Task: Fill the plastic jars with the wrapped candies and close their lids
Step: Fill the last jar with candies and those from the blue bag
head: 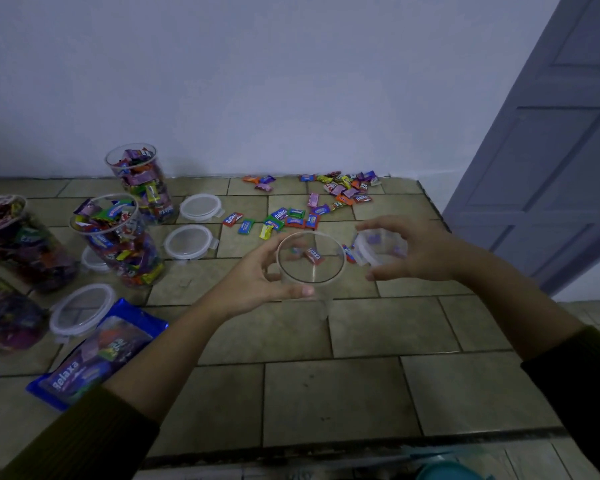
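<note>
Near the middle of the tiled surface (361,341): a clear round plastic jar (328,268), uncapped, its open mouth turned up toward the camera.
Left hand (253,275): fingers and thumb curl round the jar's left side, with the thumb along its near rim. A dark olive sleeve (84,431) covers the forearm lower down.
Right hand (420,251): clamped on a clear plastic lid with a whitish rim (378,251), held just to the right of the jar and apart from its mouth.
Within the jar's outline: one red wrapped candy (314,257) shows through the clear plastic. Whether it lies in the jar or on the surface beneath cannot be told.
Loose wrapped candies (340,194): scattered in red, blue, green, yellow, orange and purple wrappers across the far side of the surface, from just beyond the jar to the wall.
Filled jars: a far filled jar (142,183) and a nearer filled jar (118,237) stand uncapped at the left, packed with candies. A third filled jar (18,240) sits dim at the left edge.
Spare lids: a far lid (200,206) and a second lid (189,241) lie flat to the right of the filled jars. A half-hidden lid (92,260) lies behind the nearer one, and a near lid (82,308) lies beside the bag.
Blue candy bag (97,351): flat at the near left, printed "Relaxa".
Backdrop: a pale wall (291,81) and a grey-blue panelled door (551,133) at the right.
</note>
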